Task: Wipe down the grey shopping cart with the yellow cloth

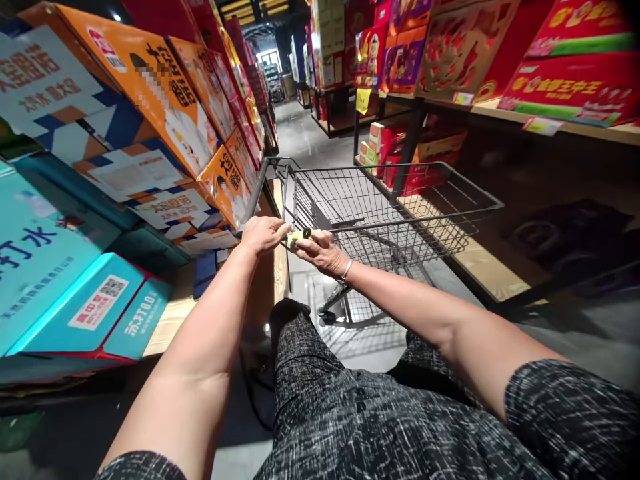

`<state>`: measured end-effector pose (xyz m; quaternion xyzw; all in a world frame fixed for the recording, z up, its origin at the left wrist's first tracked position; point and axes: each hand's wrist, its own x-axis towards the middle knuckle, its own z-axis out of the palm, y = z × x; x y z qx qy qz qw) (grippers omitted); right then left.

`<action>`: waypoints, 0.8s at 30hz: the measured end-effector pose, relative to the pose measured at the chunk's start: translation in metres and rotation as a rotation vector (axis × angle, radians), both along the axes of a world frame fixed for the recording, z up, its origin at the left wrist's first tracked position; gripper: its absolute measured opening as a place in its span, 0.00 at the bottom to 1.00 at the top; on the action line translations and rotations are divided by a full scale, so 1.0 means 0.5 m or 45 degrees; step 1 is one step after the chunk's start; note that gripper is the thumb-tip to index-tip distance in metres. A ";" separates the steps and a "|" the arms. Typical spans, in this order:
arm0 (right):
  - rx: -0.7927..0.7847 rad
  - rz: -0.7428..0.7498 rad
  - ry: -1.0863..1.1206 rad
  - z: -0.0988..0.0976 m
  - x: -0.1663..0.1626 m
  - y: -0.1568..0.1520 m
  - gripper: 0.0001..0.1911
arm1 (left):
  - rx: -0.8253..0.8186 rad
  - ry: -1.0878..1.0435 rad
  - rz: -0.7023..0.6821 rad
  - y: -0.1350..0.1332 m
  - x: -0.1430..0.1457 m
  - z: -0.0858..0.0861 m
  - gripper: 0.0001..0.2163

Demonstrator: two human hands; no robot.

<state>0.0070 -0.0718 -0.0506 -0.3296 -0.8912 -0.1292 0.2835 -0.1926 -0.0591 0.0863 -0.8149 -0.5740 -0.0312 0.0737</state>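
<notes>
A dark grey wire shopping cart (360,193) stands ahead of me, turned at an angle across the aisle. My left hand (263,235) is closed over its handle, thumb toward the right. Close beside it, my right hand (325,253) has its fingers curled round the same handle, and a light bracelet circles that wrist. Between the two hands shows a small yellow and black piece (299,235) on the handle. Whether it is part of the cart I cannot tell. The undersides of both grips are hidden.
Stacked orange and white cartons (165,100) and turquoise cartons (115,307) line the left. On the right, a shelf (500,113) holds red boxes (575,87), with its low wooden board (480,273) near the cart. The grey floor (300,130) runs onward between displays.
</notes>
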 end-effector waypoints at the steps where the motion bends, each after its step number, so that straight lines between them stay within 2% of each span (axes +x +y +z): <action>1: -0.023 0.012 -0.036 -0.022 -0.004 0.009 0.20 | 0.000 -0.012 0.028 0.000 -0.004 0.000 0.23; 4: -0.100 0.000 -0.112 -0.109 0.016 0.027 0.18 | 0.006 -0.016 0.096 0.001 -0.019 -0.005 0.24; 9: -0.271 -0.109 -0.157 -0.260 0.096 0.014 0.16 | 0.057 -0.011 0.137 0.008 -0.042 -0.016 0.25; 13: -0.424 -0.170 -0.173 -0.330 0.131 0.002 0.14 | 0.117 0.005 0.123 0.008 -0.050 -0.026 0.25; 16: -0.535 -0.194 -0.218 -0.343 0.117 0.002 0.18 | 0.192 0.018 0.109 0.007 -0.049 -0.034 0.24; 19: -0.510 -0.115 -0.244 -0.314 0.067 0.009 0.20 | 0.242 0.000 0.086 0.006 -0.044 -0.041 0.23; 24: -0.090 0.036 -0.055 -0.236 -0.039 0.032 0.21 | 0.306 -0.030 0.046 0.004 -0.036 -0.049 0.23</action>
